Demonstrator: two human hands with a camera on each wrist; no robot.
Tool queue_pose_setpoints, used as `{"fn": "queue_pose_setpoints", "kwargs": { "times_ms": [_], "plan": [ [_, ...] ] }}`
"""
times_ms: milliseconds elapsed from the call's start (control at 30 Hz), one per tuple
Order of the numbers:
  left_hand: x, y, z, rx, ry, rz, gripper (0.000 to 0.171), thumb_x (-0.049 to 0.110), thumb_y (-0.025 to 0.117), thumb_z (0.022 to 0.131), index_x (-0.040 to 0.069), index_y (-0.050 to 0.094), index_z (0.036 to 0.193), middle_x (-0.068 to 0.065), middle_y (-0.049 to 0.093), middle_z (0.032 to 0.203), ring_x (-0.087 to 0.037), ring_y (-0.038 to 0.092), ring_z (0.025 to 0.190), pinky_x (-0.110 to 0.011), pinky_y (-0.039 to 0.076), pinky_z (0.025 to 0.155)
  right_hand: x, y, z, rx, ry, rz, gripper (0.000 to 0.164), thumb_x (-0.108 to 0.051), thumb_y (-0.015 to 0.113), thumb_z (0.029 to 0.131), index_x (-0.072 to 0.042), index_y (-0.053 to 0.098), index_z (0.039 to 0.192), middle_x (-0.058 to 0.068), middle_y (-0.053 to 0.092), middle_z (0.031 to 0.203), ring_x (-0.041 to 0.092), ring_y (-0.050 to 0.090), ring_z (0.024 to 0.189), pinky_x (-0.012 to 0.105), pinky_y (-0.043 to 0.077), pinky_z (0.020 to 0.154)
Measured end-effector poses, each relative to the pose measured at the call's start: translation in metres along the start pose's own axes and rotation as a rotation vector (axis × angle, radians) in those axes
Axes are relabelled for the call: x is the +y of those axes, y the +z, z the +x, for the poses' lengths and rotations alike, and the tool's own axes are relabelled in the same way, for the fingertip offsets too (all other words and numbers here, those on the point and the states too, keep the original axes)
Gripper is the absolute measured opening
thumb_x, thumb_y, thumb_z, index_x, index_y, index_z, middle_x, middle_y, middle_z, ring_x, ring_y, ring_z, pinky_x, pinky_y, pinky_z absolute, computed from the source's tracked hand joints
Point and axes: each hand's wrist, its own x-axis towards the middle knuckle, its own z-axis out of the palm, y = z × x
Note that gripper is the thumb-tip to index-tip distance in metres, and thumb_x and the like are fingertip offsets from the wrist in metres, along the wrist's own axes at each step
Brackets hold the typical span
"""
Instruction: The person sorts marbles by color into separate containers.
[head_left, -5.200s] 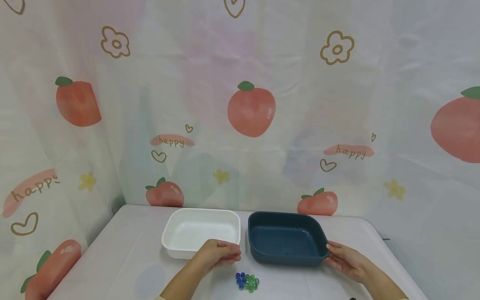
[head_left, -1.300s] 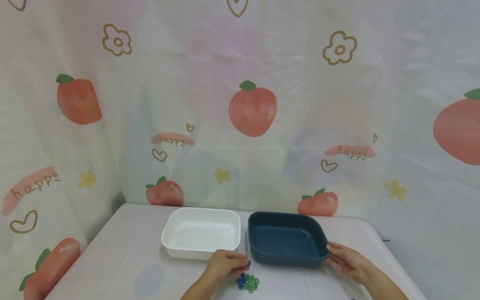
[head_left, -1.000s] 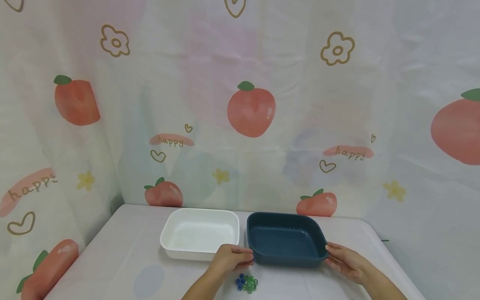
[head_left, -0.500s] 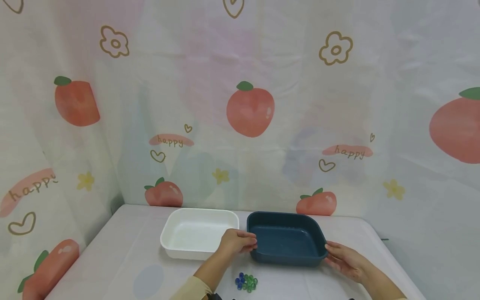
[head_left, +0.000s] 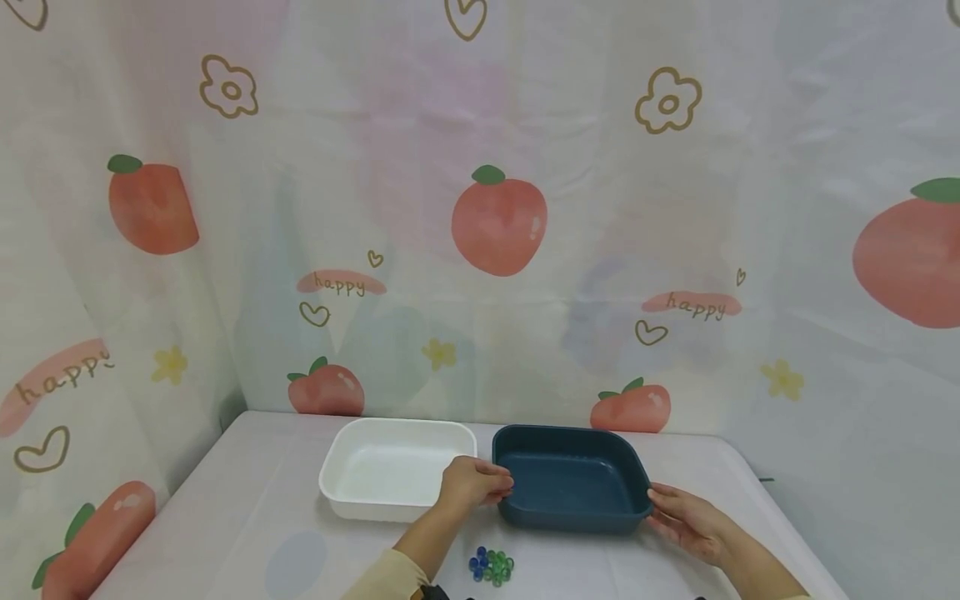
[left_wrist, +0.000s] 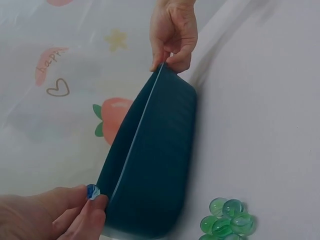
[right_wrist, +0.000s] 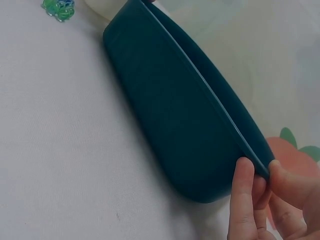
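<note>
My left hand (head_left: 472, 485) pinches a blue glass marble (left_wrist: 93, 191) between thumb and fingertip, right at the left rim of the dark blue tub (head_left: 573, 521). At the tub's other end my right hand (head_left: 688, 521) grips the rim, thumb on one side and fingers under the outside in the right wrist view. A small cluster of glass marbles lies on the table in front of the tub, blue marbles (head_left: 478, 565) on its left and green marbles (head_left: 498, 568) on its right. The floor of the tub shows no marbles in the head view.
A white tub (head_left: 397, 510) stands just left of the dark blue one, partly behind my left hand. Both sit on a white-covered table (head_left: 225, 525). Behind rises a curtain (head_left: 420, 167) printed with fruit and flowers.
My left hand went from beside the white tub down by the marbles, took a blue one, and came up and right to the dark tub's rim. The right hand kept its grip.
</note>
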Motion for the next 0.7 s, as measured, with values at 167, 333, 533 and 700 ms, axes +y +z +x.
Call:
{"fn": "queue_pose_setpoints", "kwargs": {
  "times_ms": [167, 333, 533, 700],
  "plan": [
    [-0.003, 0.002, 0.002, 0.012, 0.048, 0.040, 0.010, 0.005, 0.081, 0.079, 0.001, 0.077, 0.086, -0.009, 0.075, 0.075, -0.015, 0.072, 0.065, -0.024, 0.061, 0.060, 0.000, -0.001, 0.001, -0.004, -0.001, -0.007, 0.045, -0.008, 0.060, 0.098, 0.010, 0.043, 0.135, 0.001, 0.066, 0.096, 0.011, 0.066, 0.090, 0.026, 0.059, 0.087],
    [-0.002, 0.002, -0.001, 0.004, 0.072, 0.044, 0.009, 0.005, 0.081, 0.078, 0.002, 0.077, 0.086, -0.009, 0.075, 0.075, -0.015, 0.072, 0.066, -0.024, 0.061, 0.060, 0.000, -0.003, 0.001, -0.022, -0.003, -0.001, 0.029, -0.007, 0.057, 0.099, 0.005, 0.054, 0.125, 0.002, 0.066, 0.097, 0.011, 0.065, 0.090, 0.026, 0.059, 0.086],
    [-0.004, 0.000, -0.004, -0.005, 0.057, 0.014, 0.010, 0.005, 0.080, 0.080, 0.001, 0.077, 0.089, -0.010, 0.075, 0.077, -0.017, 0.073, 0.068, -0.026, 0.062, 0.062, 0.001, -0.002, 0.000, -0.038, -0.004, 0.025, 0.013, -0.006, 0.056, 0.100, -0.005, 0.064, 0.110, 0.002, 0.066, 0.096, 0.011, 0.065, 0.090, 0.026, 0.059, 0.086],
    [-0.005, -0.005, -0.008, -0.021, 0.024, -0.048, 0.011, 0.005, 0.078, 0.082, -0.001, 0.076, 0.091, -0.011, 0.075, 0.081, -0.020, 0.074, 0.072, -0.028, 0.062, 0.065, 0.001, -0.003, 0.001, -0.040, -0.008, 0.019, 0.020, -0.006, 0.056, 0.099, 0.000, 0.059, 0.118, 0.002, 0.066, 0.097, 0.011, 0.065, 0.090, 0.025, 0.059, 0.086]
  ]
}}
